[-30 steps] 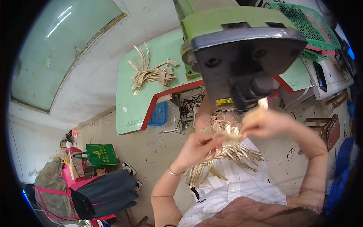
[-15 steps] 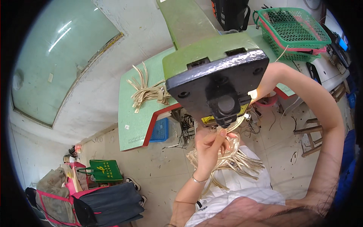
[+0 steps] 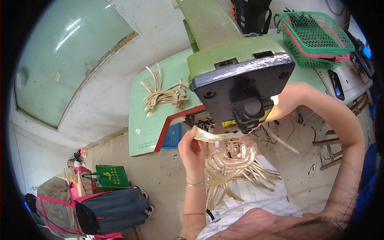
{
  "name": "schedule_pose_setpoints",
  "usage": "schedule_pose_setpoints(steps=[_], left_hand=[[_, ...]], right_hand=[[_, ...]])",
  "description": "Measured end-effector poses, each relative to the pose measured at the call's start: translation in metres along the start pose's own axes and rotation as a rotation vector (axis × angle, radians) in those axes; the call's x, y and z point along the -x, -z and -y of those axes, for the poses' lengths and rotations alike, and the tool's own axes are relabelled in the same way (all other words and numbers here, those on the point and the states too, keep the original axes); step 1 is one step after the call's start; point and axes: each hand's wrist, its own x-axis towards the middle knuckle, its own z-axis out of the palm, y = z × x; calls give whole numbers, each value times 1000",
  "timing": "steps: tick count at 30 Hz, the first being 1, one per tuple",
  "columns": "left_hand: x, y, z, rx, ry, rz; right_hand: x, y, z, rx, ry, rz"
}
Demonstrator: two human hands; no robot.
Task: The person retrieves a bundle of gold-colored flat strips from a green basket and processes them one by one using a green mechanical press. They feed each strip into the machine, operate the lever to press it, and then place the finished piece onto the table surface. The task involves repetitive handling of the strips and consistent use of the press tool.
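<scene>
My left hand (image 3: pixel 191 148) pinches one end of a shiny gold strap (image 3: pixel 214 137), left of the machine head. The strap runs rightward beneath the black-fronted head of a green machine (image 3: pixel 240 86). A small light-coloured piece shows at its lower edge. My right hand (image 3: pixel 275 112) is behind the machine head's right side; its fingers are hidden. A thin pale strip (image 3: pixel 284 142) sticks out below that hand. On my lap lies a heap of gold straps (image 3: pixel 236 170) with small metal buckles, fanned over white cloth.
A bundle of gold straps (image 3: pixel 168 96) lies on the green tabletop (image 3: pixel 146 134), which has a red cut-out edge. Green and pink baskets (image 3: pixel 316 36) stand at the back right. Below are a blue crate (image 3: pixel 171 136), a wooden stool (image 3: pixel 330 150) and bags (image 3: pixel 112 210).
My left hand has moved left from under the machine head, drawing the strap's end out sideways. My right arm stays raised around the machine. The view has shifted slightly.
</scene>
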Motion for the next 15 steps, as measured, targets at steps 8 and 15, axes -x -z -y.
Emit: schedule_pose_setpoints(steps=[8,15], left_hand=[[-14,35,53,-94,110,386],[48,-45,45,-528,116,517]], right_hand=[[-4,-5,-10,-155,89,-45],[-9,-17,3,-57,141,-94]])
